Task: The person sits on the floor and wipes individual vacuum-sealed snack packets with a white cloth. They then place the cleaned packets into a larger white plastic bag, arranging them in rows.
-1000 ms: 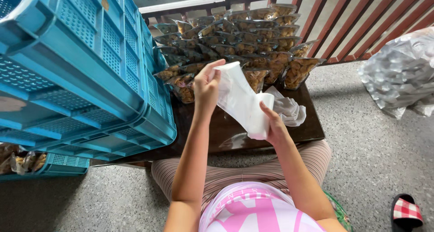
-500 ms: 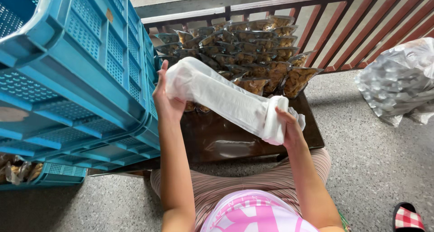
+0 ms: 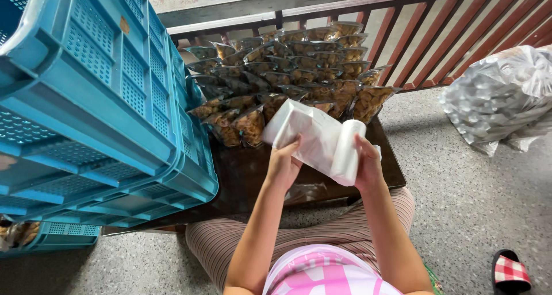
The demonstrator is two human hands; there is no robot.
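Near the middle of the frame, both hands hold a roll of white plastic bags point(image 3: 322, 140) above a dark brown table point(image 3: 253, 174). Its long axis runs from the upper left, near the snack packets, down to the lower right, where the rolled end stands almost upright. The right hand point(image 3: 368, 166) is closed around this rolled end, fingers wrapped on its side. The left hand point(image 3: 283, 166) pinches the lower edge of the loose sheet with thumb and fingers, half closed.

Compared with half a second ago, the sheet is shorter and more gathered; then it was stretched long toward the left of the frame, and the left hand was higher and nearer to the crates. Both hands now sit closer together.

The bags are thin, soft, milky white film with gentle folds. Behind them, in the upper centre, lie rows of clear packets point(image 3: 287, 82) with brown snacks inside, shiny and overlapping like tiles. At the left stand blue plastic crates point(image 3: 98, 111), hard, with small grid holes. At the right edge rests a large crinkled clear bag point(image 3: 500, 94) on grey speckled floor.
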